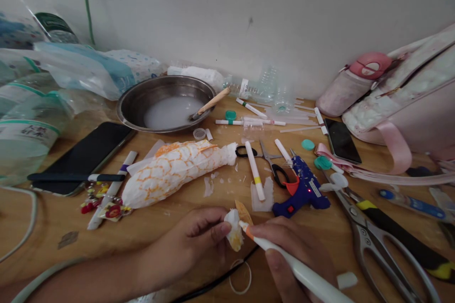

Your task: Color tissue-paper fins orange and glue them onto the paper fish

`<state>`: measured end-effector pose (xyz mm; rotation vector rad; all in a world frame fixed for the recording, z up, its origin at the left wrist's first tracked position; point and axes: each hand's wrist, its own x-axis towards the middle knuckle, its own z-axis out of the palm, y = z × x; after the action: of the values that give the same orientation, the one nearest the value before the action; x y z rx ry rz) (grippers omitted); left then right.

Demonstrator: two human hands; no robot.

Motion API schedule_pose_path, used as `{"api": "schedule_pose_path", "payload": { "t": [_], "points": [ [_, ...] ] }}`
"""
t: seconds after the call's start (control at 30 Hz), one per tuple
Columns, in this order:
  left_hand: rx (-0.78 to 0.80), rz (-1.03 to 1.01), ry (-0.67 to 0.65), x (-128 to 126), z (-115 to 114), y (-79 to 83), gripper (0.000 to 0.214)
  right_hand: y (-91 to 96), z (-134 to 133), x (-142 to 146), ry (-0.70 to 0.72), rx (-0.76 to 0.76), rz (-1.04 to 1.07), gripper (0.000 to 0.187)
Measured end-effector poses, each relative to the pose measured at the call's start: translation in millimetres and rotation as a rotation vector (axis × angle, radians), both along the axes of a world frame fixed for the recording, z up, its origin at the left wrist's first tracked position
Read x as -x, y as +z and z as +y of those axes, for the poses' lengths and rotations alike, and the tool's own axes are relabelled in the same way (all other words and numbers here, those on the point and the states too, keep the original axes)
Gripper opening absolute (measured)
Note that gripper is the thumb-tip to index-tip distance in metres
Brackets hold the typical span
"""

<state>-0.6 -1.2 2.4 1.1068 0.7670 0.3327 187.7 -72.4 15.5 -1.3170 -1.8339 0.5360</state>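
Note:
Between the thumb and fingers of my left hand [202, 232] is a small white paper piece [233, 230] with orange-yellow colouring on its lower part. My right hand [302, 251] grips a white marker [295, 265] with an orange band, its tip touching or very close to the paper piece. An orange-coloured flap [244, 211] shows just behind the tip; I cannot tell whether it joins the piece. Beyond my left hand lies a white fish model [174, 173] with orange scale lines and an orange fin. Past my right hand rests a blue glue gun [305, 189] with a red light.
A metal bowl [124, 112] of cloudy liquid holds a wooden-handled brush [213, 102]. Small scissors [265, 156], loose markers [255, 170] and large shears [373, 241] lie around. Phones [95, 154], plastic bottles [28, 123], a pink-lidded flask [351, 85] and a bag [423, 94] line the sides.

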Motion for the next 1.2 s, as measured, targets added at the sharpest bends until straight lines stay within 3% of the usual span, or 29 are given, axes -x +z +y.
{"api": "schedule_pose_path", "payload": {
  "t": [0.23,0.37,0.53,0.63,1.2],
  "points": [
    [0.004,-0.019,0.016,0.2,-1.0,-3.1,0.028,0.8,2.5,1.8,-0.033,-0.013,0.023,0.021],
    [-0.007,-0.023,0.017,1.6,-0.5,-4.0,0.027,0.0,2.8,0.8,0.032,-0.025,-0.03,0.018],
    [0.017,-0.049,0.051,0.0,1.7,-3.2,0.026,-2.9,1.3,1.9,-0.048,-0.04,-0.017,0.022],
    [0.012,-0.061,0.055,-1.0,2.0,-2.8,0.026,-4.7,2.0,2.8,-0.022,-0.032,-0.029,0.02],
    [-0.01,0.051,0.046,-1.0,0.4,-6.4,0.029,-10.3,-0.2,8.3,-0.056,-0.049,0.005,0.022]
  ]
}}
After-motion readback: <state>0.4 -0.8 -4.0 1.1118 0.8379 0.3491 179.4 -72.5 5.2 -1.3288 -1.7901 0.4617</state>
